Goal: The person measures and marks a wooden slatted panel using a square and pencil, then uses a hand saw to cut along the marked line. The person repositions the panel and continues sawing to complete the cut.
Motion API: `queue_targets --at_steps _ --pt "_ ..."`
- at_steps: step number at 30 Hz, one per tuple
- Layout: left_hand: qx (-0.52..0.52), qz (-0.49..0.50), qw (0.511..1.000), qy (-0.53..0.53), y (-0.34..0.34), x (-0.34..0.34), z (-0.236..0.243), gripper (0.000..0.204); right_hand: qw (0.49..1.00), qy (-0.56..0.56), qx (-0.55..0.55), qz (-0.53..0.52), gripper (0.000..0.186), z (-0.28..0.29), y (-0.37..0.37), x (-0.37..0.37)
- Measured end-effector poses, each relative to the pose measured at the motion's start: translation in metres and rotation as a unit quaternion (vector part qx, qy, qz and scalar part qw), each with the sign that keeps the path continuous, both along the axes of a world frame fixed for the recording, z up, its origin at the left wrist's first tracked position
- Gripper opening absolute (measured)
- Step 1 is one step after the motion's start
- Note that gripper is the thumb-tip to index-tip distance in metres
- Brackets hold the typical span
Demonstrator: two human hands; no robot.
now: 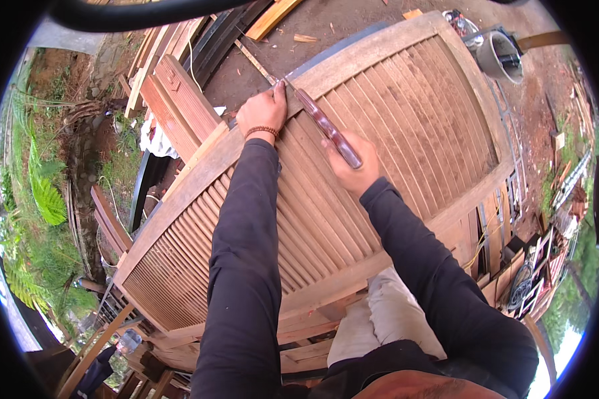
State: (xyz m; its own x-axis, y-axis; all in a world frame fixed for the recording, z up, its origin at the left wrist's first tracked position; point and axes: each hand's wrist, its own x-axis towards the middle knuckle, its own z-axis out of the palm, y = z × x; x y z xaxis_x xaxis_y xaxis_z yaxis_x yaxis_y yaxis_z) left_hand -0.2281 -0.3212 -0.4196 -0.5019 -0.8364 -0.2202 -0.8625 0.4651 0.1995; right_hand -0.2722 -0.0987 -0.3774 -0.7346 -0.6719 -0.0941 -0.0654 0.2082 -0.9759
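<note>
A large wooden louvered door panel (293, 296) lies flat in front of me, its slats framed by broad rails. My right hand (356, 159) grips a glossy dark red-brown handle (321, 118) of a long tool, slanted over the middle of the panel. The tool's far end reaches close to my left hand (263, 110). That hand is closed at the panel's far rail, thumb and fingers pressed together; what they pinch is hidden. A thin pale strip (251, 58) runs outward beyond my left fingers; whether it joins the tool I cannot tell.
Reddish timber boards (180, 100) and dark beams (231, 33) are stacked beyond the panel's far left side. A grey bucket (500, 56) stands past the far right corner. Lumber and a coiled dark cable (522, 282) lie at the right. Ferns (46, 193) grow at the left.
</note>
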Motion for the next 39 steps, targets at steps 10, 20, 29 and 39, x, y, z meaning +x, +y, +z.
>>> queue_targets --at_steps 10,20,29,39 --pt "0.007 -0.003 1.000 0.010 0.009 0.009 -0.002 0.051 0.976 0.103 0.157 0.108 0.022 0.141 0.317 0.066" --pt "-0.051 -0.083 0.960 0.264 0.245 0.158 -0.020 0.059 0.981 0.088 0.172 -0.038 0.011 0.139 0.387 0.093" --pt "-0.065 -0.029 0.988 0.135 0.396 0.221 -0.023 0.071 0.978 0.059 0.197 -0.022 0.016 0.141 0.456 0.126" --pt "-0.039 -0.015 0.991 0.130 0.401 0.221 -0.016 0.075 0.993 0.060 0.095 0.042 0.017 0.092 0.440 0.111"
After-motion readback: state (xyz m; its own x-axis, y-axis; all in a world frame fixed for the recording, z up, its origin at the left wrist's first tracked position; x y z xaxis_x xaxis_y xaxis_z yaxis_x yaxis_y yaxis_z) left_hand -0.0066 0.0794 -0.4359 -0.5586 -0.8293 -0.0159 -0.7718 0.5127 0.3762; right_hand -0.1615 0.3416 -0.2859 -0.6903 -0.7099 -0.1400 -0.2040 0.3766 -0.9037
